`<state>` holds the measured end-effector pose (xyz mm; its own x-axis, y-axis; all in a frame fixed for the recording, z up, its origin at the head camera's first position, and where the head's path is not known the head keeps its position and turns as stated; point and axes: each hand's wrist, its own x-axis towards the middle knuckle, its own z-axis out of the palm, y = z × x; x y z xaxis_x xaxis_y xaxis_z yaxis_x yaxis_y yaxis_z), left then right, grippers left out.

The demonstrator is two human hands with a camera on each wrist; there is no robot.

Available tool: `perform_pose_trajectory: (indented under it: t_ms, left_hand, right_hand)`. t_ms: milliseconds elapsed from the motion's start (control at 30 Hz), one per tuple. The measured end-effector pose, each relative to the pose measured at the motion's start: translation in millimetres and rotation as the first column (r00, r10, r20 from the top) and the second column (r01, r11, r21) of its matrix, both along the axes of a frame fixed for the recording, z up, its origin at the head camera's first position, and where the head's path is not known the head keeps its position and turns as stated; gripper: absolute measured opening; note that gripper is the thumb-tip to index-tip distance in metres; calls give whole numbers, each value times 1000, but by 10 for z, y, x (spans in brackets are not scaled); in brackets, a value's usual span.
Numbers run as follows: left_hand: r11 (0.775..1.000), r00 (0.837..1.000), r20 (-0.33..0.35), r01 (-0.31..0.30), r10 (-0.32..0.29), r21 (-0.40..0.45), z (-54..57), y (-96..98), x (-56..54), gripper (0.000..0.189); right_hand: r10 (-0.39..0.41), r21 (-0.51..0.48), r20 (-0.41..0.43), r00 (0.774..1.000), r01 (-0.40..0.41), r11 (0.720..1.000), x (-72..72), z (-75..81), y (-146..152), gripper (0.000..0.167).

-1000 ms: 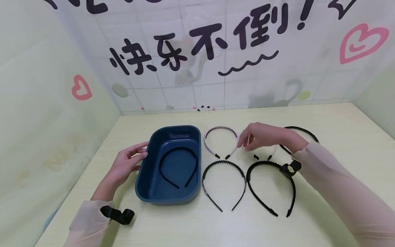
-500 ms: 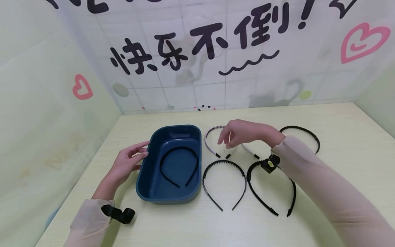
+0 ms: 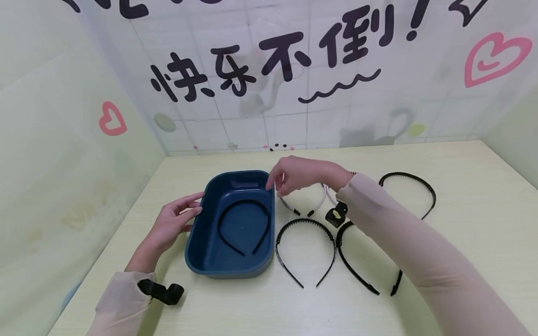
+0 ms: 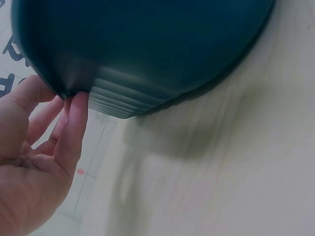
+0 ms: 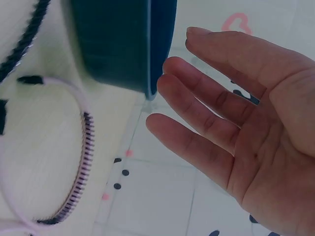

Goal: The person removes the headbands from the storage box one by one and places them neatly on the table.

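Note:
My left hand (image 3: 176, 217) grips the left rim of a dark blue plastic basin (image 3: 229, 269). In the left wrist view, its fingers (image 4: 74, 128) meet the basin's wall (image 4: 128, 96) at the rim. A thin black headband (image 3: 219, 231) lies inside the basin. Over the basin's right rim hovers my right hand (image 3: 294, 175), palm down and empty. The right wrist view shows its fingers (image 5: 189, 142) spread and slightly bent beside the basin (image 5: 115, 44). Below that hand, a pale pink headband with dark teeth (image 5: 87, 147) lies on the table, partly hidden in the head view.
Right of the basin lie a black toothed headband with glittery sides (image 3: 279, 256) and a thicker black one (image 3: 350, 270), partly under the right sleeve. Another black headband (image 3: 433, 193) is farther back. A second pale headband (image 3: 330, 196) is mostly covered by the arm. A printed curtain (image 3: 273, 126) hangs behind the table.
My right hand has moved left, from above the pale headbands to the basin's right rim, carrying nothing. The left hand, basin and headbands have stayed in place.

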<state>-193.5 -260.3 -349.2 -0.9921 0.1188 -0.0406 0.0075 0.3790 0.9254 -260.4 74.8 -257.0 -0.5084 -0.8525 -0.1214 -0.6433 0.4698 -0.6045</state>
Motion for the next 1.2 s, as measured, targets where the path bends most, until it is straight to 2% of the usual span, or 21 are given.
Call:
perform_pose_trajectory:
  t_ms: [400, 600, 867, 1200]
  left_hand:
    - [1000, 1000, -11, 9, -8, 16, -8, -7, 3, 52]
    - [1000, 1000, -12, 9, -9, 10, -13, -14, -4, 51]
    - [1000, 1000, 0, 3, -3, 4, -23, -16, -9, 52]
    - [1000, 1000, 2, 9, -9, -8, -15, -22, -24, 52]
  right_hand:
    - [51, 7, -17, 999, -51, 999, -40, 68, -364, 27]
    - [60, -3, 5, 998, -60, 998, -60, 76, -508, 28]
    - [15, -4, 78, 997, -15, 1000, -130, 15, -707, 29]
    - [-12, 21, 106, 994, 10, 1000, -203, -34, -904, 29]
